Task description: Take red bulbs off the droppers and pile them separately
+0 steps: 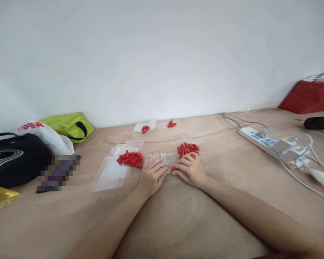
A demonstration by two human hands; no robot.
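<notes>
My left hand (153, 174) and my right hand (189, 169) meet in the middle of the wooden table (178, 216), fingers curled. Between their fingertips is a small red rubber cap (175, 168), joined to a clear thin tube. A row of clear tubes (162, 158) lies just beyond my hands. A heap of loose red caps (130, 159) sits left of them. A bunch of capped droppers (187, 146) lies right behind my right hand. Clear zip bags (110, 172) lie flat at the left.
Two small bags holding red caps (156, 126) lie near the wall. A white power strip (270, 144) with plugs and cables occupies the right. Black bag (13, 158), white plastic bag (47, 136) and green pouch (70, 126) stand at the left. A red box (307, 97) is far right.
</notes>
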